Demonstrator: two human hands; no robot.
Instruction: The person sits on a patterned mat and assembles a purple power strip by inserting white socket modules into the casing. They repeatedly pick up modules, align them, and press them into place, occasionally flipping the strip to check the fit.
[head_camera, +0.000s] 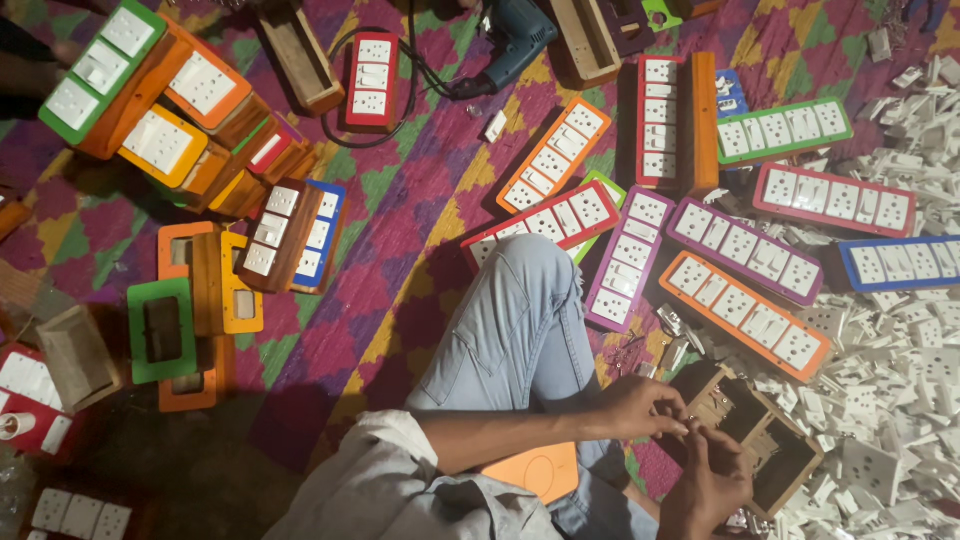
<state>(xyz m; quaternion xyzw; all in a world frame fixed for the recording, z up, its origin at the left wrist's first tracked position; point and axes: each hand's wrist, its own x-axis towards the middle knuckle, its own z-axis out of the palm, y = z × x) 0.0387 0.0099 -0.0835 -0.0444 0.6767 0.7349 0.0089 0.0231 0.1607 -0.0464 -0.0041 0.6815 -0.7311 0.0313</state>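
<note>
**Both hands in the open wooden box**

Our left hand (645, 405) and right hand (712, 478) pinch at something small inside the wooden box (765, 440), at four o'clock from our knee (520, 270); what they grip we cannot tell. A slip could drop it among the loose white sockets (890, 400) at three o'clock. Farther off at twelve, coloured switch boards (745, 315) lie flat, and the blue drill (515, 40) beyond.
</note>
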